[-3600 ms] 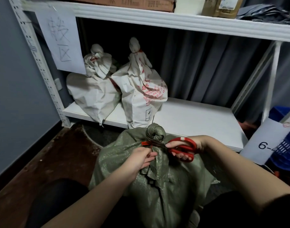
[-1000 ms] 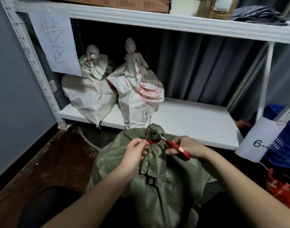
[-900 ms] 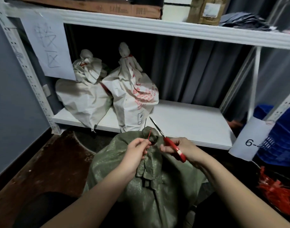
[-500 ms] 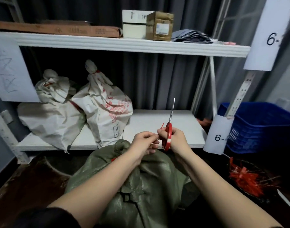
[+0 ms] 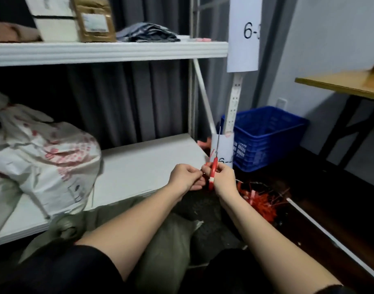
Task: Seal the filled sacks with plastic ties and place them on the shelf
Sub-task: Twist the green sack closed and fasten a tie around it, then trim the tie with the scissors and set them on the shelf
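At the far left, on the lower board of the white shelf (image 5: 139, 164), a white sack (image 5: 44, 162) with red print already lies in place, its neck gathered; part of another pale sack shows at the very edge behind it, too cropped to describe. Nearer, low in the view between the person's forearms, the green sack (image 5: 167, 236) sits on the floor against the knees, and its bunched neck shows at the lower left with what looks like a red tie around it, though blur keeps me from being sure. Above it the two hands meet, fingertips almost touching: the left hand (image 5: 185, 177) is curled with thumb and fingers pinched together, seemingly on a small scrap I cannot make out, and the right hand (image 5: 222, 179) is closed around the red handles of the scissors (image 5: 213, 166), blades pointing straight up and together. To the right, on the dark floor, lies a loose heap of red plastic ties (image 5: 260, 200), and beyond it stands a blue crate (image 5: 266, 136). Judging from this, the green sack seems sealed and trimmed; what remains is putting down the scissors and lifting it onto the open right half of the shelf.
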Motion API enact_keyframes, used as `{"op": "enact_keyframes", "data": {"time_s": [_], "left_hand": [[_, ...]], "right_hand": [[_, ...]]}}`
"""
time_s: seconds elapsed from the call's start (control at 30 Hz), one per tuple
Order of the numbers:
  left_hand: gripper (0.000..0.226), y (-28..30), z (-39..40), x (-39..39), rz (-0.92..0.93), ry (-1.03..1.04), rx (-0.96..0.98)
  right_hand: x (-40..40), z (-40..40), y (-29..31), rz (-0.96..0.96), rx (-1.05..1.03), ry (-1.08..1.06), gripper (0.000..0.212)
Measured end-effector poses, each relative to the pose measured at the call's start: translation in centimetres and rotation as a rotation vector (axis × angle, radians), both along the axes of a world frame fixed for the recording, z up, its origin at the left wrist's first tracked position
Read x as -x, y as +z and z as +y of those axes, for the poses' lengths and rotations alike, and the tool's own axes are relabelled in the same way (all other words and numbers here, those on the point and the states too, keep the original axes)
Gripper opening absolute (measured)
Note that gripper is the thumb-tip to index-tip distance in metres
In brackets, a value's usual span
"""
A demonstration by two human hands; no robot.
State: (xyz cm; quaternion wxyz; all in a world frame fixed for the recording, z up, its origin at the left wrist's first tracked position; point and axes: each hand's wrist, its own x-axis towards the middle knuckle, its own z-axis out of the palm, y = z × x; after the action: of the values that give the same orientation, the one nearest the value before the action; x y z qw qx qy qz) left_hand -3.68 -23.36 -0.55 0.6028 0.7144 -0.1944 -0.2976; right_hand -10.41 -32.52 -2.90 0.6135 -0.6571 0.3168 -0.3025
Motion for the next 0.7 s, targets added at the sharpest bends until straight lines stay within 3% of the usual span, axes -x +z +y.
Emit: {"op": "enact_keyframes", "data": {"time_s": [0.3, 0.43, 0.7], "left_hand": [[0.020, -6.5, -8.5, 1.0, 0.014, -0.155, -0.162], [0.017, -9.1, -8.3, 0.1, 0.026, -0.145, -0.221], [0.016, -11.6, -6.6, -1.6, 0.037, -0.144, -0.293]], "right_hand": [[4.3, -11.6, -9.3, 0.409, -0.023, -0.300, 0.014], [5.8, -15.3, -12.3, 0.642, 0.011, -0.389, 0.032], [6.7, -17.2, -14.7, 0.790, 0.062, -0.400, 0.040]]}}
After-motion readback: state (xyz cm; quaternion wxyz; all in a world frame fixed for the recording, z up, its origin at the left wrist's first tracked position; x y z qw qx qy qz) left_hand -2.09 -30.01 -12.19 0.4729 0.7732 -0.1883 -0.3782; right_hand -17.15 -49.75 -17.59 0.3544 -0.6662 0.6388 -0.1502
